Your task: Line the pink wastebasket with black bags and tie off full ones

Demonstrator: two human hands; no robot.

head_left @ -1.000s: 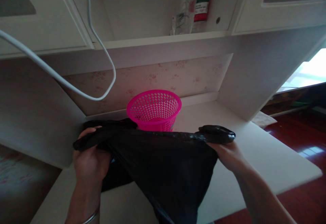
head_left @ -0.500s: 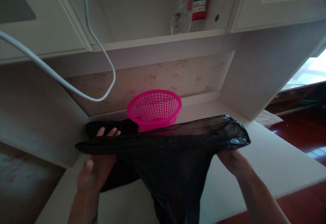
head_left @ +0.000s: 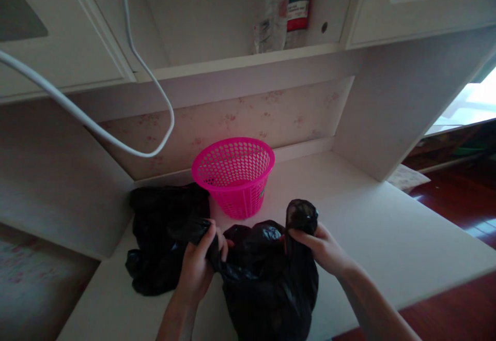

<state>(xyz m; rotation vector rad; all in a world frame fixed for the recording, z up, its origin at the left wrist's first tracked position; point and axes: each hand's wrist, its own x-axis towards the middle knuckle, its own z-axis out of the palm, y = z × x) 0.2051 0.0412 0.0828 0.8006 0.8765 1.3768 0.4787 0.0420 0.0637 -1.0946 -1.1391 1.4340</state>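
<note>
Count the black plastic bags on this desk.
2. One black bag is gripped by the left hand and right hand; another black heap lies left of the pink basket. That heap may hide more.

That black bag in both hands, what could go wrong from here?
1. The black bag hangs partly over the desk's front edge; if the left hand or right hand loosens, it may slide off.
2. The thin film is bunched tightly in both grips and could tear.
3. The light pink basket stands just behind and could be knocked over.
</note>
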